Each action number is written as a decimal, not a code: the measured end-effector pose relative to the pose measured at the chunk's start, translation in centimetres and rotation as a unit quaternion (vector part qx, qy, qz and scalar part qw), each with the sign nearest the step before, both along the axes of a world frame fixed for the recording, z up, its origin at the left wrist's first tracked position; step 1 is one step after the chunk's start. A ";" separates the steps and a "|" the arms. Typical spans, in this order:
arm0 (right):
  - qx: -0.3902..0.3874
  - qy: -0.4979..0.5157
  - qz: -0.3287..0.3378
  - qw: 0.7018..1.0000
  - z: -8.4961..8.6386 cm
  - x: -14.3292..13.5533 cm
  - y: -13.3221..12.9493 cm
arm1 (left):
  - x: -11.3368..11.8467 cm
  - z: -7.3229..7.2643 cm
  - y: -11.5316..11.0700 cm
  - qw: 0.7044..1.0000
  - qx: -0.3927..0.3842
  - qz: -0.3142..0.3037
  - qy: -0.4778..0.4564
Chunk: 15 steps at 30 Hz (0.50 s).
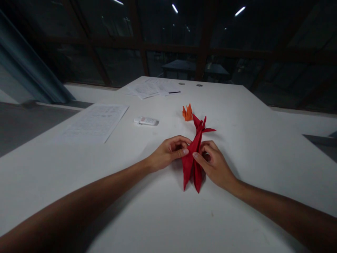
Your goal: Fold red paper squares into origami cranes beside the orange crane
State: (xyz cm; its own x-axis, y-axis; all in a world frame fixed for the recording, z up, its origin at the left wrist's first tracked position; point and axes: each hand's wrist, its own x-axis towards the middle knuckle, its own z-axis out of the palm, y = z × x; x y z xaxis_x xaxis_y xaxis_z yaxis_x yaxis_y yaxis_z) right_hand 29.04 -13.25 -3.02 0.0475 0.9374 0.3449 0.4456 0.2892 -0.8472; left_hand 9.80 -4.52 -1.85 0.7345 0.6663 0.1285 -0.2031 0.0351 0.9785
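A red folded-paper origami figure (188, 163) stands out between my two hands, with two long points toward me and several smaller pointed folds at its far end. My left hand (168, 153) pinches its left side, thumb on top and fingers behind the paper. On the other side my right hand (214, 163) grips the right part, its thumb pressed on the red paper near the middle. Part of the figure is hidden by the fingers. Just beyond it sits a small orange origami piece (187, 113) with upright points, touched by neither hand.
A white remote control (146, 121) lies left of the orange piece on the white table (263, 147). Printed sheets (97, 121) rest at the left, and more papers (151, 88) with a dark pen (174, 92) lie farther back. Dark windows (171, 28) rise behind the table.
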 end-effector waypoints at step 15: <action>-0.034 0.132 -0.029 0.990 -1.0 0.8 0.6 | 0.4 -1.3 0.9 0.990 -0.104 0.088 -0.036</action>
State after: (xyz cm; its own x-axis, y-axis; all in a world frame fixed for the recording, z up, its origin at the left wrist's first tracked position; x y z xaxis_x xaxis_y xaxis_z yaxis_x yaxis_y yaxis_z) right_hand 29.85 -12.68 -3.99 0.1829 0.9509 0.2496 0.2202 0.2078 -0.9531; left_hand 10.18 -3.65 -3.11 0.5980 0.8012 0.0232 -0.2930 0.1915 0.9368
